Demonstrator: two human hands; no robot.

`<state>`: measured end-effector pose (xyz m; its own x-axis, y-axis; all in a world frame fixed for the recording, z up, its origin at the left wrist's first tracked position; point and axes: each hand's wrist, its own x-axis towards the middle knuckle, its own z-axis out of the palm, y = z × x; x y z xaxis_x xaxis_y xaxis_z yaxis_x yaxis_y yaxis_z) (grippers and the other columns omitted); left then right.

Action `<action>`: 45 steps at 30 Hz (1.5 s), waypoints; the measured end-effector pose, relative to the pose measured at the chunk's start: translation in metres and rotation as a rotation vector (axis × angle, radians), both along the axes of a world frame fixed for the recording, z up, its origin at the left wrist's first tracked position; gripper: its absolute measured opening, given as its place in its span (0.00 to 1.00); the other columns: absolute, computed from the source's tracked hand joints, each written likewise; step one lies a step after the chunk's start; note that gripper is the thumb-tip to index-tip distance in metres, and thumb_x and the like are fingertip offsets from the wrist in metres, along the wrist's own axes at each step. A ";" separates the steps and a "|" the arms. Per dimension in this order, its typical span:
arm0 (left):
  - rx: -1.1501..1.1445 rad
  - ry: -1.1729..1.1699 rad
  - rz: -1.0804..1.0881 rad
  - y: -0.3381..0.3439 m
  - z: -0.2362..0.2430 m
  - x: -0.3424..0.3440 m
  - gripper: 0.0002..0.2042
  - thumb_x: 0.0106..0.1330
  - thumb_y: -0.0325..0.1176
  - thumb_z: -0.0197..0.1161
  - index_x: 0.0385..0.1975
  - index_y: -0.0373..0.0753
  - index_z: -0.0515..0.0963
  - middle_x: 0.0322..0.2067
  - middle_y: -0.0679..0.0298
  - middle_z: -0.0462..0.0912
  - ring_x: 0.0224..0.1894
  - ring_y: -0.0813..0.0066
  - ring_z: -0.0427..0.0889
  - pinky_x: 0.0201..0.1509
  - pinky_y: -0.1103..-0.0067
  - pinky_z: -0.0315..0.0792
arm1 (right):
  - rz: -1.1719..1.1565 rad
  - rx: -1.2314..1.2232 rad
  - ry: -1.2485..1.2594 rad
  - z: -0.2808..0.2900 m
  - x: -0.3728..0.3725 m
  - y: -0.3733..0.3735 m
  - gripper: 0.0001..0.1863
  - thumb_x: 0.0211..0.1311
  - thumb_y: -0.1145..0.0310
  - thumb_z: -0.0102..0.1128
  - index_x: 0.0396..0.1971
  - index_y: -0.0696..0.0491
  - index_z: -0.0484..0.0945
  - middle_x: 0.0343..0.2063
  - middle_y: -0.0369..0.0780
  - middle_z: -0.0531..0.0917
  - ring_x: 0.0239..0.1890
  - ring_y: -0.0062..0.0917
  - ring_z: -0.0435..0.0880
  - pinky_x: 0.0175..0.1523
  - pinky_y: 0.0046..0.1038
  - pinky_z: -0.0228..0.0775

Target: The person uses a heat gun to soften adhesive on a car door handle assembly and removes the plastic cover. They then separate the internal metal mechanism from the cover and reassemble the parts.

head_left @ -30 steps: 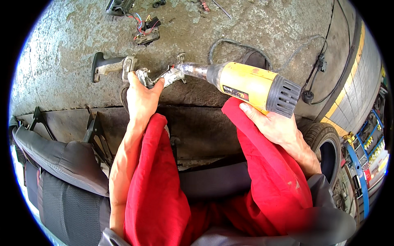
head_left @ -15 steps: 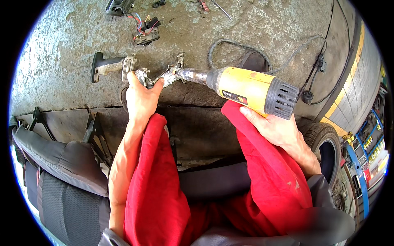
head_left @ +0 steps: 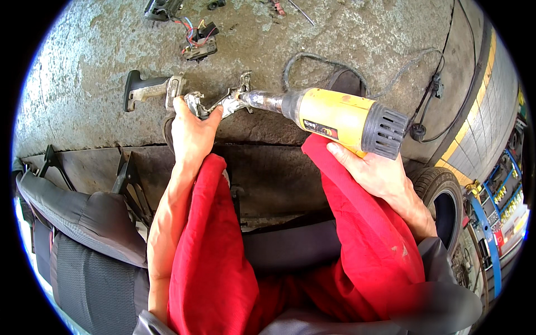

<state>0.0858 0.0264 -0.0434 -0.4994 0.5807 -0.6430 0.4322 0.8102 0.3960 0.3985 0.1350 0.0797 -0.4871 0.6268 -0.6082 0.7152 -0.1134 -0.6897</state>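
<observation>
My right hand (head_left: 379,172) is closed on a yellow heat gun (head_left: 335,114), mostly below its body, so the grip is largely hidden. The gun lies almost level, its black vented end (head_left: 385,134) to the right. Its scorched metal nozzle (head_left: 262,101) points left, its tip at a silvery metal part (head_left: 231,104) with bent clips; I cannot tell whether they touch. My left hand (head_left: 194,128) grips this part between thumb and fingers, the fingers partly hidden. Just beyond that hand is a worn tool handle (head_left: 151,91), grey-beige with a black end; whether it joins the metal part is unclear.
On the rough concrete ledge (head_left: 111,50) lie a circuit piece with coloured wires (head_left: 200,49), a black housing (head_left: 162,8) and a thin rod (head_left: 301,12). A grey cable (head_left: 301,56) loops behind the gun. A tyre (head_left: 441,192) stands right; a dark seat (head_left: 89,234) is left.
The heat gun has shifted very slightly, its body tilting a little and its nozzle staying at the metal part. My left hand has hardly moved.
</observation>
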 end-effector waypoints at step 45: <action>0.014 0.000 -0.028 -0.005 -0.003 -0.003 0.37 0.63 0.44 0.77 0.63 0.30 0.64 0.43 0.35 0.88 0.47 0.34 0.88 0.54 0.56 0.81 | -0.150 -0.450 -0.095 0.010 0.006 0.017 0.21 0.77 0.58 0.67 0.60 0.57 0.81 0.40 0.39 0.87 0.35 0.23 0.87 0.44 0.31 0.83</action>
